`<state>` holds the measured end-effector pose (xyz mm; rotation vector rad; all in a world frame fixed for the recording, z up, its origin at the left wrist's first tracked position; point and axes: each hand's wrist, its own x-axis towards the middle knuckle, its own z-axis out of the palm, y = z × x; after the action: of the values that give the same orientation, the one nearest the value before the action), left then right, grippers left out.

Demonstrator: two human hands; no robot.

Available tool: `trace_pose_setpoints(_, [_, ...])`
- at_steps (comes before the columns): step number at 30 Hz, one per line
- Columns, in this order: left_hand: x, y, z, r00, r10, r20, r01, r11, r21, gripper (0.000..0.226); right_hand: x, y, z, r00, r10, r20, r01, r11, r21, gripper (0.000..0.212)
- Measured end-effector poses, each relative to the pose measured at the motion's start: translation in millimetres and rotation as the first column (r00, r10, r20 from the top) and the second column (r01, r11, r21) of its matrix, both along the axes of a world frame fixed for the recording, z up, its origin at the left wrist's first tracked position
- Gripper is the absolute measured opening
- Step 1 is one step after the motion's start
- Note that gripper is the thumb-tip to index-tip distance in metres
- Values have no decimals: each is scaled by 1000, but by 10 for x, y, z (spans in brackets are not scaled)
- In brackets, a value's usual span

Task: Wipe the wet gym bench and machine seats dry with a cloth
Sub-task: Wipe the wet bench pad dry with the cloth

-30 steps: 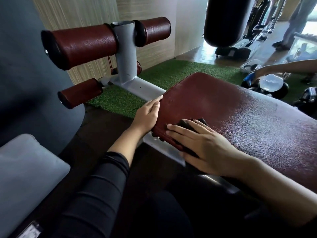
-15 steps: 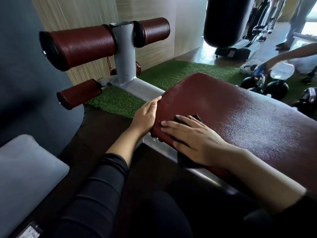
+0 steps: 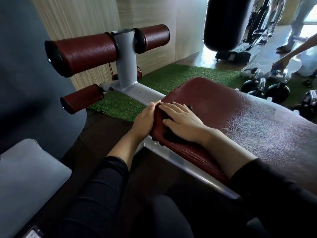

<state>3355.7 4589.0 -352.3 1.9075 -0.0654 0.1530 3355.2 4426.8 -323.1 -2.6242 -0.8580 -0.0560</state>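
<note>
A dark red padded bench [image 3: 240, 121] slopes from the middle to the right, and its surface glistens with water droplets. My right hand [image 3: 181, 122] lies flat with straight fingers on a dark cloth [image 3: 169, 133], pressing it onto the pad's near-left end. Most of the cloth is hidden under the hand. My left hand [image 3: 144, 122] rests with straight fingers against the pad's left end edge, right beside the right hand.
Red foam rollers [image 3: 85, 54] on a grey post [image 3: 126, 66] stand beyond the bench end on green turf. A grey seat [image 3: 25, 177] is at lower left. Kettlebells [image 3: 274, 90], a black punching bag [image 3: 226, 23] and another person's reaching arm [image 3: 295, 52] are at upper right.
My right hand has slid the cloth farther along the pad toward its far-left corner. The left hand has stayed on the bench's end edge. The other person's arm has shifted at upper right.
</note>
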Motion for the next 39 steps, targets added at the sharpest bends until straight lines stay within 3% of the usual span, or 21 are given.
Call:
trace_pose_setpoints(2, [-7,1,76,986,-49,-158,27,990,-139,57,12,74,56,992,27,-121,-4,983,186,53])
trace_pose_setpoints(3, [-8,-16,106,982,-36,-183,12,991,-132,56,10,38,101,985,38,-168,16,951,309,52])
trace_pose_setpoints(4, [-16,-45,157,987,22,-159,-26,999,-24,50,19,-44,131,985,17,-170,51,919,391,53])
trace_pose_setpoints(5, [-36,-102,207,989,129,-65,-116,977,178,44,32,-154,146,991,-37,-125,86,909,408,53])
trace_pose_setpoints(6, [-85,-181,259,972,215,97,-236,894,382,43,47,-281,139,992,-110,-68,127,920,372,52])
trace_pose_setpoints(7, [-148,-292,314,942,204,268,-316,810,493,46,63,-406,115,985,-173,-21,171,934,313,51])
trace_pose_setpoints(8, [-196,-414,365,929,129,347,-315,768,558,48,75,-520,82,975,-223,-10,218,943,252,51])
trace_pose_setpoints(10, [-226,-623,378,963,-22,268,-183,675,715,55,82,-660,10,960,-274,-52,279,945,171,56])
trace_pose_setpoints(12, [-225,-728,302,990,-38,135,-92,552,829,63,95,-711,-72,961,-269,-67,276,953,123,53])
trace_pose_setpoints(18, [-268,-403,266,992,-27,127,-87,588,804,53,71,-683,-125,947,-319,-27,320,945,63,43])
trace_pose_setpoints(24, [-86,-493,302,989,-126,78,-20,407,913,60,23,-656,-85,943,-332,-27,334,939,87,42])
trace_pose_setpoints(27, [210,-587,368,997,-72,40,-5,433,901,54,34,-666,-46,941,-332,-64,337,936,103,41])
trace_pose_setpoints(31, [412,-508,357,997,71,0,-46,643,765,52,41,-669,-35,938,-335,-93,344,932,111,39])
trace_pose_setpoints(34, [254,-373,279,979,194,59,-184,731,656,50,18,-682,-28,934,-344,-99,354,929,109,38])
trace_pose_setpoints(37, [-104,-301,106,939,305,159,-339,748,571,49,-9,-669,-15,931,-358,-76,364,926,101,38])
trace_pose_setpoints(39, [-395,-396,-48,910,281,305,-413,675,611,53,-8,-668,-10,930,-360,-73,366,925,105,38])
